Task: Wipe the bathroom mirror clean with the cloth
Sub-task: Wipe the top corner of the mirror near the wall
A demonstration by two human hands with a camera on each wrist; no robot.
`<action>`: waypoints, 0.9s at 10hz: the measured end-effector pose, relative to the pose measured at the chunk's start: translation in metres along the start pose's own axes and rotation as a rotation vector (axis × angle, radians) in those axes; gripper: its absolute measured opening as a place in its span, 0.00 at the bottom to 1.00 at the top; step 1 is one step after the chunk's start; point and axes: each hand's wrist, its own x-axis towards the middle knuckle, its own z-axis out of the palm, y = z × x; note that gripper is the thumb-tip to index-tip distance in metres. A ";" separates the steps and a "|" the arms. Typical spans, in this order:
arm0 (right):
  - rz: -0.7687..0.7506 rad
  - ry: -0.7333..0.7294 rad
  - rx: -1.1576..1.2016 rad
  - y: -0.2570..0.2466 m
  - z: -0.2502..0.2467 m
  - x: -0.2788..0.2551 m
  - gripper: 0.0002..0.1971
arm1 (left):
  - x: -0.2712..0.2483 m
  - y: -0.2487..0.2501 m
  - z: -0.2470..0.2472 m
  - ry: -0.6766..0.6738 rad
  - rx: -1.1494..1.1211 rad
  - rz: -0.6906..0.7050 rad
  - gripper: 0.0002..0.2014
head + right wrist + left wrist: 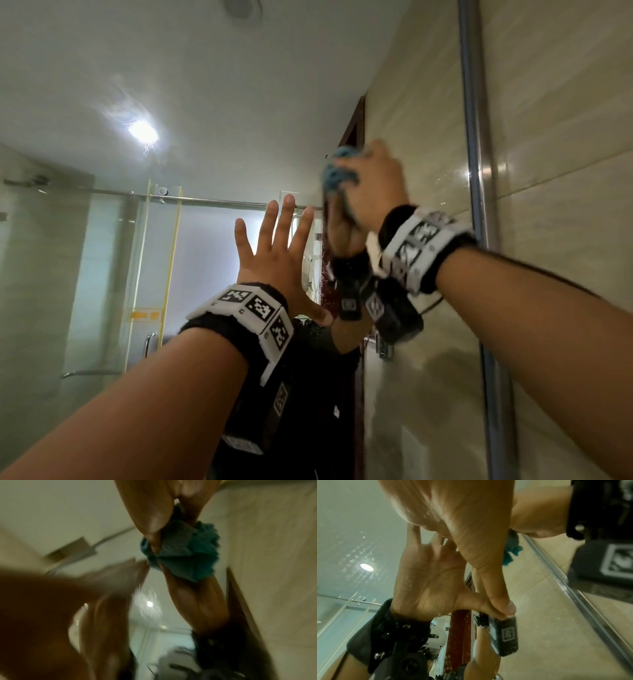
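The mirror [171, 85] fills most of the head view, seen from below. My left hand [274, 253] lies flat on the glass, fingers straight and spread, holding nothing. In the left wrist view this left hand [453, 507] meets its own reflection at the thumb tip. Up and to the right, my right hand [376, 185] grips a bunched blue cloth [337, 173] and holds it against the glass. The cloth [188, 550] bulges out between the curled fingers [154, 513] in the blurred right wrist view, and the cloth [513, 551] also peeks out beyond the left hand.
A metal strip [474, 171] marks the mirror's right edge, with beige tiled wall [565, 171] beyond it. The glass [351, 520] carries water droplets. It reflects a ceiling lamp [142, 132], a shower rail and glass doors [154, 257].
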 end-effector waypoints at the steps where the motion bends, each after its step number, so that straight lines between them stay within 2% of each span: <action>1: -0.115 -0.042 0.029 -0.013 0.007 -0.001 0.15 | 0.000 0.000 0.000 0.002 0.011 -0.009 0.75; 2: 0.069 0.106 0.014 -0.006 -0.004 0.025 0.18 | -0.001 0.000 0.000 0.005 0.008 -0.006 0.74; 3: 0.007 0.071 0.020 -0.011 0.010 0.022 0.17 | -0.001 0.000 0.000 0.006 -0.006 -0.001 0.75; 4: -0.215 -0.089 -0.003 -0.026 0.012 0.006 0.14 | 0.000 -0.001 0.000 0.015 -0.007 -0.005 0.75; 5: -0.085 -0.002 0.003 -0.006 -0.005 0.028 0.14 | -0.001 -0.001 0.000 0.010 -0.001 -0.002 0.74; 6: 0.125 0.164 0.011 0.009 -0.004 0.024 0.16 | -0.001 -0.001 0.000 0.009 0.003 -0.002 0.75; 7: -0.126 0.011 0.005 -0.009 0.014 -0.013 0.18 | 0.000 0.000 -0.001 0.006 0.014 -0.013 0.75; 8: -0.208 -0.062 -0.011 -0.008 0.011 -0.019 0.17 | 0.000 0.001 -0.002 0.000 0.028 -0.021 0.75; 9: 0.111 0.141 0.054 0.027 -0.006 0.005 0.17 | -0.001 0.001 -0.003 -0.009 0.026 -0.028 0.74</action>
